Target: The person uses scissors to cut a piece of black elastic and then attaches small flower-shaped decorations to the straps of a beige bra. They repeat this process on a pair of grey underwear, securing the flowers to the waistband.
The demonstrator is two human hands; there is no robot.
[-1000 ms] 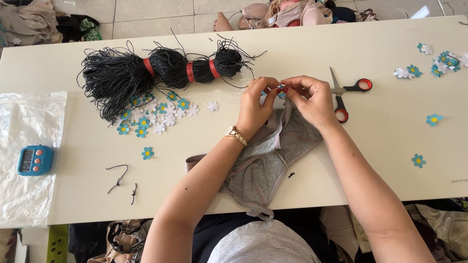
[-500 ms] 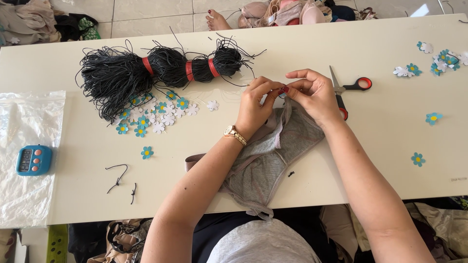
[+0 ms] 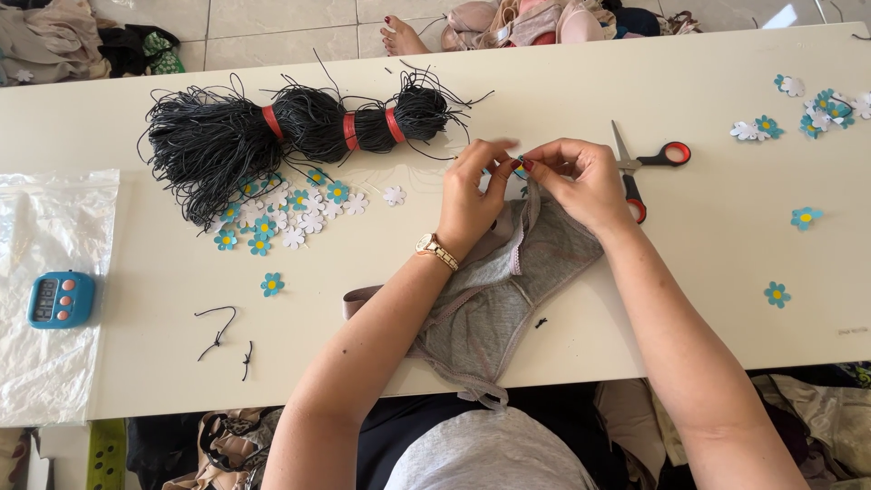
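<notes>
Fingertips of left hand and right hand pinching grey garment edge; keep flower pressed flat, cord taut

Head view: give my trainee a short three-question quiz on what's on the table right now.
1. True or false: the scissors lie shut.
2. What binds the black cord bundle? A) red bands B) white tape C) wire
3. Which hand wears the gold watch?

Key:
1. False; the blades are spread, beside the right hand.
2. A.
3. The left hand; both hands pinch a small flower piece over the grey garment.
</notes>
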